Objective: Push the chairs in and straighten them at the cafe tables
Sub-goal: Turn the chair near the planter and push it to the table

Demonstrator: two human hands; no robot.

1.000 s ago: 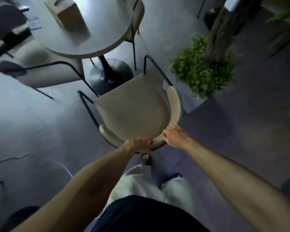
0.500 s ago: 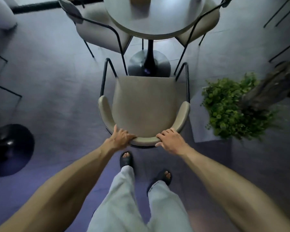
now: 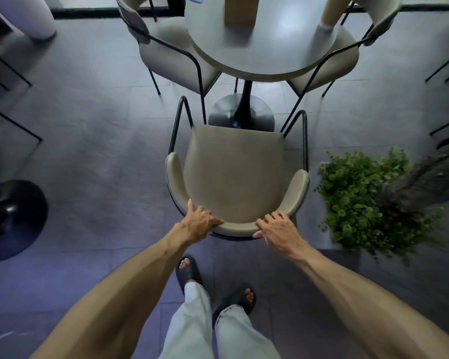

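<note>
A beige chair (image 3: pixel 233 172) with a curved backrest and black metal legs stands right in front of me, its seat facing the round grey cafe table (image 3: pixel 265 47). My left hand (image 3: pixel 200 222) grips the left part of the backrest. My right hand (image 3: pixel 278 228) grips the right part of the same backrest. The seat's front edge lies near the table's black pedestal base (image 3: pixel 241 115), short of the tabletop. Two more beige chairs, one on the left (image 3: pixel 171 53) and one on the right (image 3: pixel 342 58), are tucked partly under the table.
A green potted plant (image 3: pixel 360 200) with a rough trunk stands close to the chair's right side. A cardboard box (image 3: pixel 240 9) sits on the table. Another black pedestal base (image 3: pixel 11 218) and thin chair legs are at the left. My sandalled feet are below.
The chair has swung from an angled position to square with the table, which now lies straight ahead. My hands have spread apart along the backrest, and the plant now sits on the right.
</note>
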